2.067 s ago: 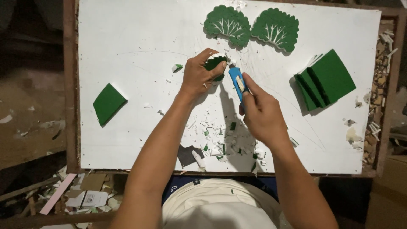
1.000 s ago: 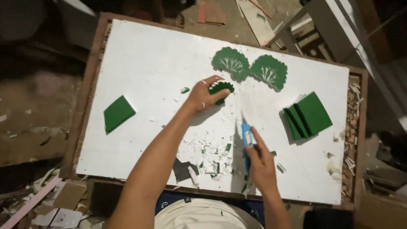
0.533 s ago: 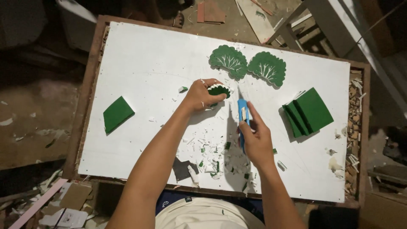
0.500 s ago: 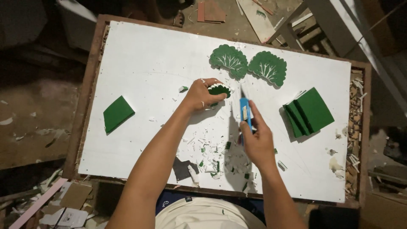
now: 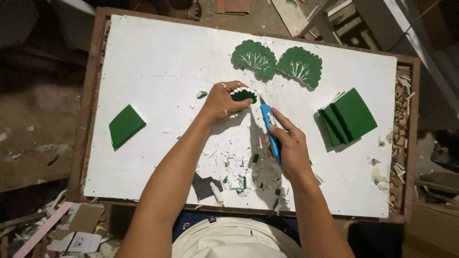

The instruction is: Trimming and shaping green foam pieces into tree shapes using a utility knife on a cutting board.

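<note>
Right hand has come back up from lower centre since a second ago; blue utility knife clenched in its fingers, tip now just beside the green scalloped foam piece, so cutting looks resumed. Left hand, fingers curled, pins that piece at frame centre. White board: open room upper left; two finished leaf cutouts above, green sheet stack right, scraps near lower edge.

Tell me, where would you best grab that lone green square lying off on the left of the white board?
Probably by its edges, pinched across two opposite sides from above. The green square lies flat on the white board, turned like a diamond, with bare board all round it, apart from the left hand. Its foam-like thickness gives fingers a lip to catch.
</note>
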